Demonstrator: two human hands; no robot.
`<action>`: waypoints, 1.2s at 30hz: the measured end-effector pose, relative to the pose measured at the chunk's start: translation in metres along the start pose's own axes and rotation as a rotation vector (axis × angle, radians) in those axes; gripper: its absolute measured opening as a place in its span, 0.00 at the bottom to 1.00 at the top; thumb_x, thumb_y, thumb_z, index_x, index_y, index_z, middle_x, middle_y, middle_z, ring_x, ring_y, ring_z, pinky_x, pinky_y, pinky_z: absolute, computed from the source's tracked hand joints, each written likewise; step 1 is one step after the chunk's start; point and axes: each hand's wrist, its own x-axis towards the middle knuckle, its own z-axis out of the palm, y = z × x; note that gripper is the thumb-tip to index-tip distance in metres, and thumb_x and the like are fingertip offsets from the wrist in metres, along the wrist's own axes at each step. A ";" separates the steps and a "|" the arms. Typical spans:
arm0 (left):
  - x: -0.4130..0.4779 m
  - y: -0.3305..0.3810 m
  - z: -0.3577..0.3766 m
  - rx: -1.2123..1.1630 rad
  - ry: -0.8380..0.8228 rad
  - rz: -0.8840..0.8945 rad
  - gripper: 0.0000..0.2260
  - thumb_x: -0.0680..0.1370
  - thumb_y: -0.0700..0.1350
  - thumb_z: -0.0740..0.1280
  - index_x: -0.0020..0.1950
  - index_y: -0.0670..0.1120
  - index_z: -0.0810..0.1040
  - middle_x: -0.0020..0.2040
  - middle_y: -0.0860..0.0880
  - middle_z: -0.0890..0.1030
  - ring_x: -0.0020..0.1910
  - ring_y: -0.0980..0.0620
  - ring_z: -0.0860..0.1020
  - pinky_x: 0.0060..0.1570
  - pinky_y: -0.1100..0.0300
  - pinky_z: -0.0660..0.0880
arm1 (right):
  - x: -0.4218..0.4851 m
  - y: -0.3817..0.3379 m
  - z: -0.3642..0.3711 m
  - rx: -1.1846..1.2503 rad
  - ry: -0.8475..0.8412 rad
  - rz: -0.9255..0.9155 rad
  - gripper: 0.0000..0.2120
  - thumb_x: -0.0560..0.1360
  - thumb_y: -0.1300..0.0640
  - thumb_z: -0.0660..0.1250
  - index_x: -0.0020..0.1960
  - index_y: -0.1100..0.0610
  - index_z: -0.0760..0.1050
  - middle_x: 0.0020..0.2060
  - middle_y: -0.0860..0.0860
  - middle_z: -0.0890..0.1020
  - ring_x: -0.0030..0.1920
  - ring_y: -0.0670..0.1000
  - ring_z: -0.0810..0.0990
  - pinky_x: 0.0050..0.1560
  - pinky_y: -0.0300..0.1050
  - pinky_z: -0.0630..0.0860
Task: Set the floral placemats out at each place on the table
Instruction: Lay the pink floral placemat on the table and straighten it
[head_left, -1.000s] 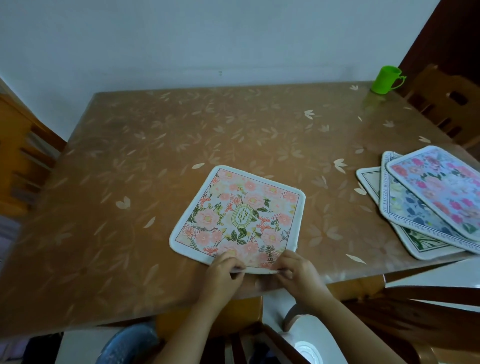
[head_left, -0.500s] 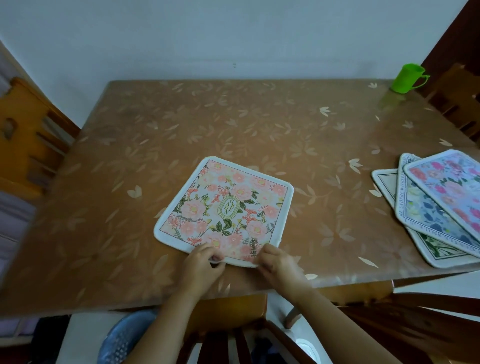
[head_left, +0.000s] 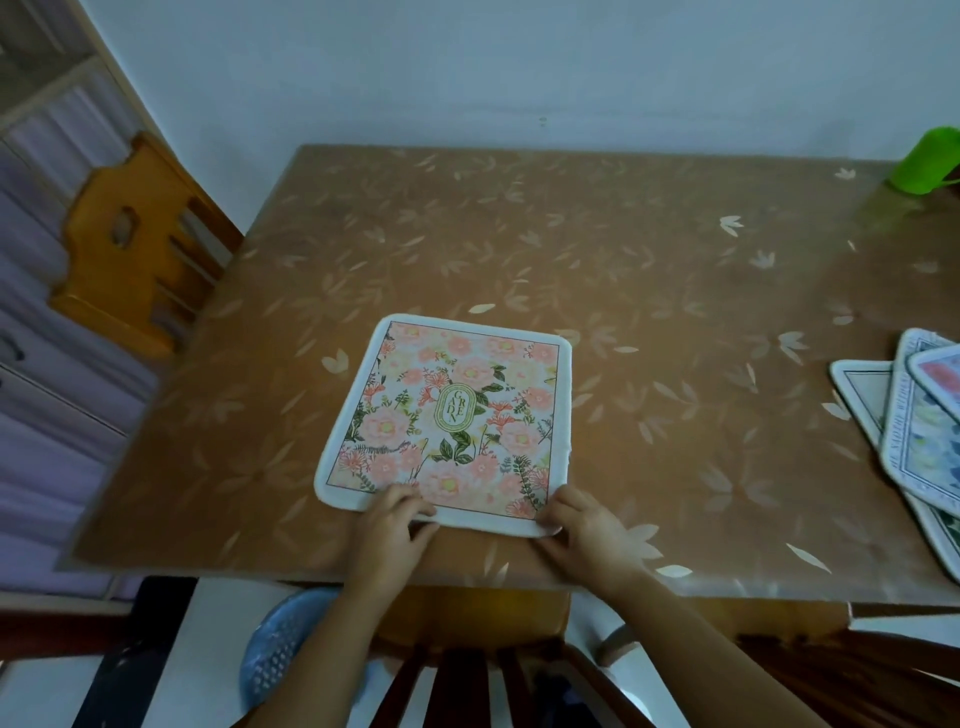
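Note:
A pink floral placemat (head_left: 452, 415) with a white border and a green oval emblem lies flat near the front edge of the brown table (head_left: 649, 270). My left hand (head_left: 392, 525) pinches its near edge left of the middle. My right hand (head_left: 589, 525) grips its near right corner. A fanned pile of other floral placemats (head_left: 914, 431) rests at the table's right edge, partly cut off by the frame.
A green cup (head_left: 924, 161) stands at the far right corner. One orange wooden chair (head_left: 130, 244) is at the left side, another chair back (head_left: 467, 680) is just below my arms. A blue basket (head_left: 280, 654) sits on the floor. The wall runs along the far edge.
Both hands have slid the pink placemat leftward and turned it square to the front edge. My view has swung left, so the pile and cup sit further right.

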 end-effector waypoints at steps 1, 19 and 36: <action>0.001 -0.004 -0.003 0.020 0.005 -0.010 0.06 0.66 0.38 0.75 0.41 0.41 0.81 0.44 0.44 0.77 0.47 0.46 0.75 0.47 0.58 0.69 | 0.000 -0.001 0.002 -0.019 -0.003 -0.008 0.08 0.66 0.60 0.73 0.41 0.63 0.77 0.42 0.59 0.79 0.44 0.60 0.77 0.41 0.54 0.77; 0.009 0.024 0.021 -0.033 -0.054 0.086 0.05 0.65 0.38 0.75 0.37 0.41 0.80 0.39 0.44 0.78 0.43 0.46 0.75 0.43 0.57 0.67 | 0.000 0.022 -0.013 -0.047 0.040 0.123 0.06 0.61 0.68 0.71 0.34 0.63 0.75 0.34 0.59 0.78 0.38 0.61 0.77 0.33 0.55 0.77; -0.001 0.007 0.009 0.053 -0.051 0.037 0.06 0.68 0.37 0.73 0.37 0.43 0.77 0.40 0.46 0.78 0.43 0.44 0.74 0.41 0.50 0.71 | -0.010 0.015 -0.009 -0.116 -0.063 0.150 0.06 0.66 0.63 0.66 0.42 0.63 0.74 0.44 0.59 0.78 0.47 0.59 0.74 0.46 0.51 0.71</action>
